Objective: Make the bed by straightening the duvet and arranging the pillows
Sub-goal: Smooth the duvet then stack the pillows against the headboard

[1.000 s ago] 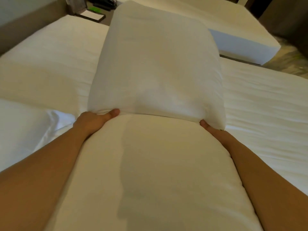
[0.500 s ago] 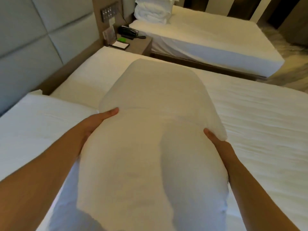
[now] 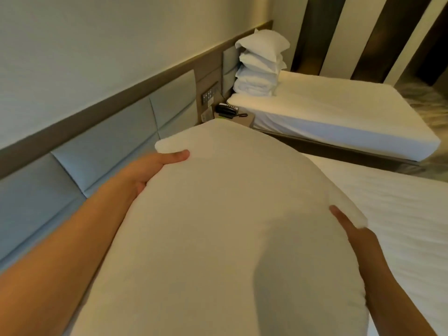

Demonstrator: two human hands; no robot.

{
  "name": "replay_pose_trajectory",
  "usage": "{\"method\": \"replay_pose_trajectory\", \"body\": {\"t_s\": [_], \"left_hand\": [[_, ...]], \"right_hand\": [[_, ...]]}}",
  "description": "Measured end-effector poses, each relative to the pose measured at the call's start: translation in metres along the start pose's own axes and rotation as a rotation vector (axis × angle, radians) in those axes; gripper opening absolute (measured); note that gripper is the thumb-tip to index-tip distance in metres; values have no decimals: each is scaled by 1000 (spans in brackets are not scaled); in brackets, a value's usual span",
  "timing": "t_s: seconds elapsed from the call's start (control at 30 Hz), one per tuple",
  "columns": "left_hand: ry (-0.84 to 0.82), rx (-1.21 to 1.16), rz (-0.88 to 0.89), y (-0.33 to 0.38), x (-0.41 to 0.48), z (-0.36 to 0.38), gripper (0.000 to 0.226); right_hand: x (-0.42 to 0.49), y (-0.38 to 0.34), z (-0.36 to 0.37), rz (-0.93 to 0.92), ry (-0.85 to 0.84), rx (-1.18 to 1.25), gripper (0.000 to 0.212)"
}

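A large white pillow (image 3: 228, 226) fills the middle of the view, lifted in front of me. My left hand (image 3: 150, 168) grips its far left edge, thumb on top. On the right side my right hand (image 3: 356, 234) holds it just below its far right corner. The white duvet (image 3: 400, 226) of the near bed shows to the right of the pillow, lying flat with fine ripples. The pillow hides the head of this bed.
A grey padded headboard (image 3: 101, 154) runs along the wall on the left. A nightstand with a black phone (image 3: 226, 110) stands between the beds. The far bed (image 3: 339, 117) carries a stack of white pillows (image 3: 260, 66) at its head.
The pillow has risen and swung left toward the headboard, held in both hands throughout. My view has tilted up, so the wall and the far bed's pillow stack now show.
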State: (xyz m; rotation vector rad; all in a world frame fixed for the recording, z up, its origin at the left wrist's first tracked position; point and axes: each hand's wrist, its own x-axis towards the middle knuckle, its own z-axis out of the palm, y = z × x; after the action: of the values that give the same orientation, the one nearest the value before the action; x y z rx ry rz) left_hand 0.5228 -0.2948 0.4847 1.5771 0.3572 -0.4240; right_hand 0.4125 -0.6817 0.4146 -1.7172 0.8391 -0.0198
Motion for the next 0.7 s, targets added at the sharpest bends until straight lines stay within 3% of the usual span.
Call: {"method": "replay_pose_trajectory", "body": {"t_s": [0.1, 0.2, 0.27, 0.33, 0.37, 0.4, 0.53, 0.6, 0.7], "left_hand": [[-25, 66, 52, 61, 25, -49, 66], [-31, 208, 130, 117, 70, -96, 44], [109, 444, 197, 142, 121, -125, 57], [444, 816, 249, 138, 186, -151, 82], [576, 1015, 262, 122, 220, -161, 80], [596, 1162, 272, 92, 252, -166, 74], [319, 1342, 64, -120, 323, -183, 72], [309, 1279, -16, -198, 344, -199, 72], [379, 1242, 90, -236, 381, -219, 69]], "right_hand": [[-9, -58, 47, -119, 10, 46, 85], [9, -122, 103, -152, -43, 94, 91], [39, -153, 151, -122, -110, 87, 101], [79, -156, 209, -95, -166, 127, 95], [100, -147, 242, -74, -208, 110, 93], [121, -130, 279, -23, -232, 40, 95], [158, 5, 426, 71, -456, -405, 97], [149, 60, 478, 5, -380, -547, 95], [143, 89, 516, -31, -257, -601, 96]]}}
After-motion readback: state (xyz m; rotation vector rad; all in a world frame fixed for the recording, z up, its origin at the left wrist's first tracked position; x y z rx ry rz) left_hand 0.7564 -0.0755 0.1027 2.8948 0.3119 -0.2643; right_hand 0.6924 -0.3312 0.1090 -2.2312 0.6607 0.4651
